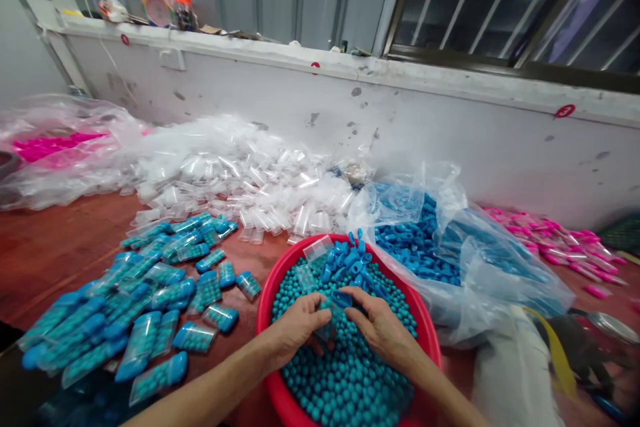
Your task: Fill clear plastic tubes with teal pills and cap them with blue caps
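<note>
Now the right hand [383,325] pinches a blue oval plastic cap [343,299]; just beside it, the left hand [299,328] grips a clear plastic case [327,328], above round turquoise beads [345,383] inside a red plastic tub [265,320]. Blue-capped bead-filled cases [143,340] lie toward the left edge of the red bench [243,321].

the table [60,247] lies open at left — filled packets [141,345] stand between there and the tub [264,320].

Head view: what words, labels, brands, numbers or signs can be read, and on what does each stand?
"3": right red sticker on the white ledge.
Too blurred to read: middle red sticker and left red sticker, same ledge.
No writing can be made out on the red tub.
</note>
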{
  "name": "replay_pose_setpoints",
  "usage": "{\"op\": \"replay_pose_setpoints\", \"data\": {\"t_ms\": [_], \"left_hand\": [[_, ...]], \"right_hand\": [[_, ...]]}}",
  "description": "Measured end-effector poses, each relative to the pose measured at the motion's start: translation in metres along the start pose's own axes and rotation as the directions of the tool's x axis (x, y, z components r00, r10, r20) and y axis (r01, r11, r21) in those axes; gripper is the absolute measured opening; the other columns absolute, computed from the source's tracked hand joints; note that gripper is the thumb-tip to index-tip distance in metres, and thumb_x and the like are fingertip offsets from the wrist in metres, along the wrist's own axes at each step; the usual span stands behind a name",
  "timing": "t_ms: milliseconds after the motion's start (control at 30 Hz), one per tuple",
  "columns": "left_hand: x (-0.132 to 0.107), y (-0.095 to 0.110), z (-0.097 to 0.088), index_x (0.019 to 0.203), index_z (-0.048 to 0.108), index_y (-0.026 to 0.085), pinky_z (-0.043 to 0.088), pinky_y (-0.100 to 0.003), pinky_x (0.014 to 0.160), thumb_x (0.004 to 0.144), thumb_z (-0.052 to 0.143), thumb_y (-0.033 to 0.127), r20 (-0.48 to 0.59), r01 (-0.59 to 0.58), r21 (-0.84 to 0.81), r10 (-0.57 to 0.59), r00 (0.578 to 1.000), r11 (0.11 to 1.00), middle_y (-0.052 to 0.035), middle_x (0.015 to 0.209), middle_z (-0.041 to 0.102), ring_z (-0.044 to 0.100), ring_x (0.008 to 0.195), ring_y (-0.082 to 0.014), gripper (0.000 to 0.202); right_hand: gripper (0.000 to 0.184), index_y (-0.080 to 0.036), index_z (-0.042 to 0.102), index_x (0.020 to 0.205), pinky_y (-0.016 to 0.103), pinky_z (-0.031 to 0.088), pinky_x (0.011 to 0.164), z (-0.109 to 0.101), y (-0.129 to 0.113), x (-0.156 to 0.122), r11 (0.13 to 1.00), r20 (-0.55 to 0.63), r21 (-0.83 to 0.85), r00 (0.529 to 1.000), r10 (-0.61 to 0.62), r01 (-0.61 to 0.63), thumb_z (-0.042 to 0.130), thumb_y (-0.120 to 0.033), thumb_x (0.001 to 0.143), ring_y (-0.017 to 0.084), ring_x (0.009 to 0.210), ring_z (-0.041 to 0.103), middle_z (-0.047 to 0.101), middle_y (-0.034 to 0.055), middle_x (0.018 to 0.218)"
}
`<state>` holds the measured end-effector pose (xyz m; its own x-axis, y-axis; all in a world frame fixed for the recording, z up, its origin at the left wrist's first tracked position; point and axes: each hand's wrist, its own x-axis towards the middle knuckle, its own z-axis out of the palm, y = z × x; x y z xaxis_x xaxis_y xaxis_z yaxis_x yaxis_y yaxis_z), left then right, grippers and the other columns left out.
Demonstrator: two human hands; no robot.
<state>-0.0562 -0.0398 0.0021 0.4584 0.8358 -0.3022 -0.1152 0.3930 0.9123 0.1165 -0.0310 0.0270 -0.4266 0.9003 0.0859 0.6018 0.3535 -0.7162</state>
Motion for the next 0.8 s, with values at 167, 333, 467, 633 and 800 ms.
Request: {"op": "replay_pose_setpoints", "data": {"t_ms": [167,333,467,633,800], "left_hand": [[-0.004,-0.001,0.001,0.081,0.043,0.017,0.026,-0.014,0.031,0.069,0.053,0.042,-0.055,-0.02,0.082,0.024,0.998,0.996,0.0016,0.062,0.057,0.048,0.038,-0.0062,0.03],[-0.004,-0.002,0.002,0.085,0.042,0.017,0.034,-0.015,0.033,0.07,0.052,0.043,-0.043,-0.022,0.028,0.023,0.999,0.999,0.0033,0.06,0.054,0.052,0.041,-0.0084,0.031],[-0.005,-0.002,0.002,0.088,0.041,0.017,0.035,-0.015,0.032,0.07,0.053,0.041,-0.03,-0.034,-0.044,0.033,0.999,0.998,0.0043,0.059,0.052,0.052,0.041,-0.0083,0.032],[-0.006,-0.003,0.0,0.088,0.043,0.016,0.029,-0.013,0.03,0.07,0.053,0.038,-0.024,-0.077,-0.034,0.076,0.997,0.996,0.004,0.059,0.052,0.048,0.037,-0.006,0.03],[-0.007,-0.002,0.0,0.094,0.043,0.016,0.027,-0.012,0.029,0.072,0.051,0.037,-0.023,-0.116,-0.018,0.116,0.993,0.993,0.005,0.058,0.051,0.047,0.037,-0.0051,0.031]], "right_hand": [[0.033,-0.018,0.055,0.113,0.028,0.045,0.084,0.006,0.003,0.003,0.999,-0.028,-0.04,0.999,-0.034,0.033,0.043,-0.02,0.082,0.018,0.094,0.059,0.064,0.0053,0.104],[0.042,-0.017,0.05,0.121,0.036,0.042,0.088,0.011,0.007,-0.001,0.906,0.018,-0.369,0.976,-0.217,0.208,0.033,-0.011,0.083,0.021,0.098,0.057,0.062,0.009,0.107],[0.042,-0.018,0.048,0.122,0.033,0.045,0.085,0.015,0.006,-0.004,0.916,0.014,-0.31,0.965,-0.263,0.254,0.032,-0.012,0.084,0.02,0.099,0.056,0.061,0.0083,0.111],[0.032,-0.021,0.059,0.11,0.028,0.051,0.069,0.015,0.002,-0.003,0.998,-0.069,0.059,0.997,-0.019,0.023,0.04,-0.024,0.085,0.017,0.074,0.062,0.068,0.0028,0.084],[0.026,-0.021,0.064,0.1,0.027,0.049,0.069,0.018,-0.005,-0.004,0.99,-0.21,0.133,0.975,0.076,-0.049,0.047,-0.028,0.082,0.017,0.072,0.061,0.067,0.0021,0.081]]}}
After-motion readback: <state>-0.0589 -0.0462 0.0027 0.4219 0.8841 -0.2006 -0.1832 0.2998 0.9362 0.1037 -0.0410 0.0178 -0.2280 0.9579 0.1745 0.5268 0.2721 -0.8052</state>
